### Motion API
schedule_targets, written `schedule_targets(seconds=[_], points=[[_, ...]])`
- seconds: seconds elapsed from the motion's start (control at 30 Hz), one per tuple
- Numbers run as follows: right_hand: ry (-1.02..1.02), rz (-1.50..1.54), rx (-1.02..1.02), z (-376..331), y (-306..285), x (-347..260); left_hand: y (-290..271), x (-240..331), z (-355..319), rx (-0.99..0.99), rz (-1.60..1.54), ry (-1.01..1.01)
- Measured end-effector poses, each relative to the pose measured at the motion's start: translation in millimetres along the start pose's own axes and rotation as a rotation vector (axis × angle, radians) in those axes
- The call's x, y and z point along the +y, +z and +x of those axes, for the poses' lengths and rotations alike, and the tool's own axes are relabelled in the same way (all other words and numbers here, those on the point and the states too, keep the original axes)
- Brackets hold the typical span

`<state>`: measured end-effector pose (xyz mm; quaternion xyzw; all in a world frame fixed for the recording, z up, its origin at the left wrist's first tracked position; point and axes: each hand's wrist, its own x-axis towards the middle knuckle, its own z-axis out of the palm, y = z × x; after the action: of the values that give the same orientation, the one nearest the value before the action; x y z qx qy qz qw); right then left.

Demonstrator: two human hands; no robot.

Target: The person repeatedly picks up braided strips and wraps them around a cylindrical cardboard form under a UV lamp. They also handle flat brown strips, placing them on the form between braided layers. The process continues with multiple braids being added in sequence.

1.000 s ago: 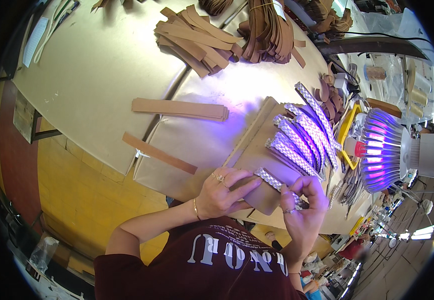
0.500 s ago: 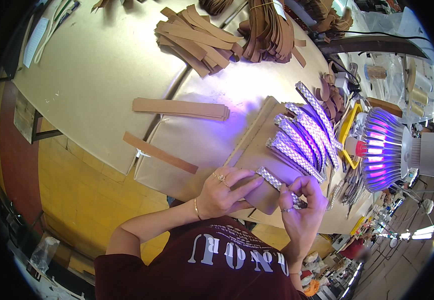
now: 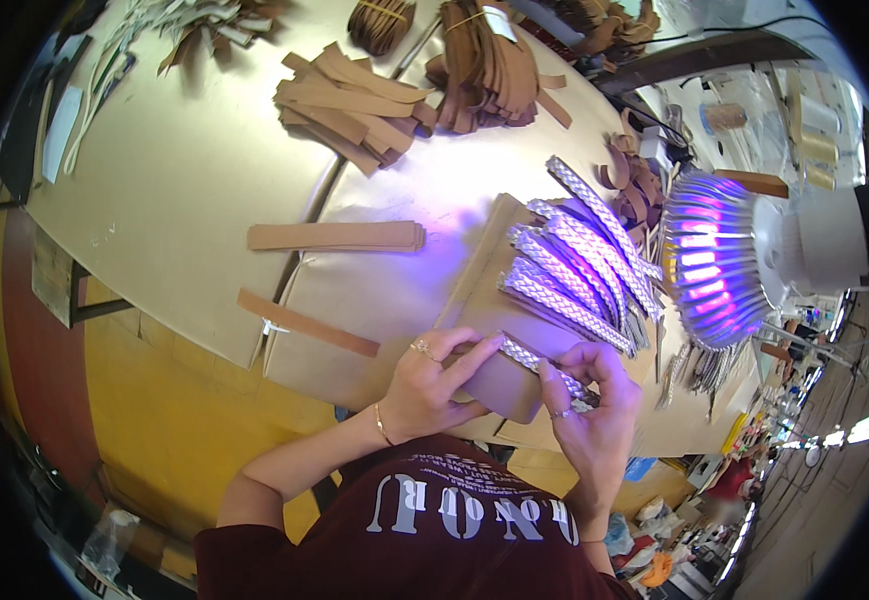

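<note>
Now touching the end of the braided strip (image 3: 522,355) with the forefinger of the left hand (image 3: 424,388), as against just beside it half a second ago; apparently steadying the strip from both ends. Holding that hand partly spread, not visibly closed on anything. Still pinching the strip near its other end between thumb and forefinger of the right hand (image 3: 594,408). Keeping the strip over the tan board (image 3: 499,388) on the bench (image 3: 344,285), near the fanned braided strips (image 3: 576,262) and the lit lamp (image 3: 719,270).

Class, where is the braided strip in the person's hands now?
In the head view, the braided strip is just right of centre, between the left hand and right hand, below the other braided strips.
</note>
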<state>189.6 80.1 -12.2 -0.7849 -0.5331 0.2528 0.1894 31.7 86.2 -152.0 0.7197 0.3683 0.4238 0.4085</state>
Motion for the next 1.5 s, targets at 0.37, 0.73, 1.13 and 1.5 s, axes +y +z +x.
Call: schedule_targets(seconds=[0.37, 0.73, 1.13, 1.5], points=[[0.052, 0.119, -0.029, -19.4, -44.9, 73.5, 2.8, 6.5, 2.3, 0.013, 0.150, 0.034], [0.144, 0.414, -0.089, -12.2, -27.5, 103.6, 0.1, 7.4, -0.1, -0.059, 0.244, 0.022], [0.230, 0.609, -0.172, -8.9, 0.9, 126.8, 1.7, 6.0, 0.7, -0.070, 0.284, 0.081], [0.271, 0.830, -0.088, -10.9, 36.9, 131.0, -0.9, 8.3, -1.0, -0.103, 0.335, 0.039]])
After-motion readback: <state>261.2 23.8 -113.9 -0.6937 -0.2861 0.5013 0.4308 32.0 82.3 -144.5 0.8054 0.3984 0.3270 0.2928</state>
